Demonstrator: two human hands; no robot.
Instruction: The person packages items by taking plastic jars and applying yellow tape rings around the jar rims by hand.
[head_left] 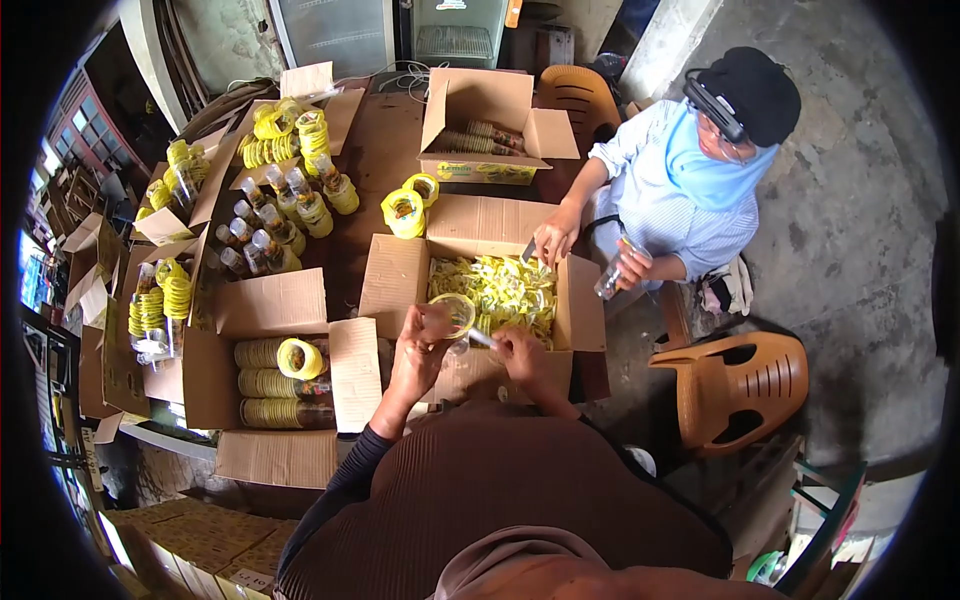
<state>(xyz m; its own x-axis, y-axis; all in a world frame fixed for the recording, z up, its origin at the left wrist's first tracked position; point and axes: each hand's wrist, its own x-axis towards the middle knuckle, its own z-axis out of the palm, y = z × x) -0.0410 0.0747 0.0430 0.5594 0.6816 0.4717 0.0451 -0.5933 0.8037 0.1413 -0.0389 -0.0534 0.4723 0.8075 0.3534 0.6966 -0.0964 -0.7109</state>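
Observation:
My left hand (418, 345) is closed round a clear plastic cup (455, 313) with a yellowish rim, held over the near side of an open cardboard box (395, 275). Close to the cup, my right hand (522, 358) pinches a short, pale, stick-like object (483, 338), whose kind I cannot make out. Many small yellow packets (505, 280) fill the box below both hands. Across the box, another person's hand (556, 238) reaches over the packets with a thin dark item. That person's other hand (632, 266) holds a clear cup (608, 282).
Left is a box (285, 310) of stacked cups. Cup stacks with yellow rims (310, 205) stand behind it. Two yellow-rimmed cup stacks (403, 213) and a box of cups (485, 95) are at the back. An orange chair (745, 390) stands at right.

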